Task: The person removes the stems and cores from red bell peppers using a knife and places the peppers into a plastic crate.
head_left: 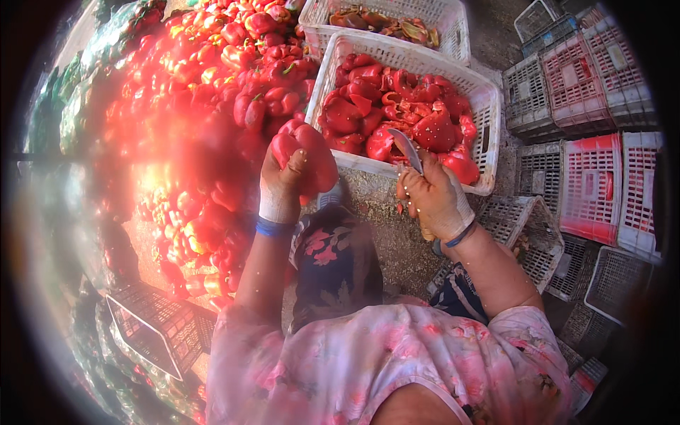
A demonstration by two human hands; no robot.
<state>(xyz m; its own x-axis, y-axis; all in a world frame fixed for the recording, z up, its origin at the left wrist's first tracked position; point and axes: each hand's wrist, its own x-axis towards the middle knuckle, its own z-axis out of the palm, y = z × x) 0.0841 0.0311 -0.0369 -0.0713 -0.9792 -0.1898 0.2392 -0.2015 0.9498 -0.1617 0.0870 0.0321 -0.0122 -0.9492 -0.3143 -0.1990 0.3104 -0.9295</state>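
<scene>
My left hand, in a soiled pale glove with a blue band at the wrist, is closed round a whole red bell pepper beside the big pile. In my right hand, gloved too and dotted with pale seeds, is a knife with a short curved blade pointing up and to the left. The knife's handle is hidden in my fingers. Just beyond both hands stands a white plastic crate holding cut red peppers, some with seeds on them. Blade and held pepper are apart.
A large heap of red peppers covers the ground at the left, partly washed out by glare. Behind the near crate, another white crate holds pepper scraps. Stacked crates line the right. An overturned crate lies at lower left.
</scene>
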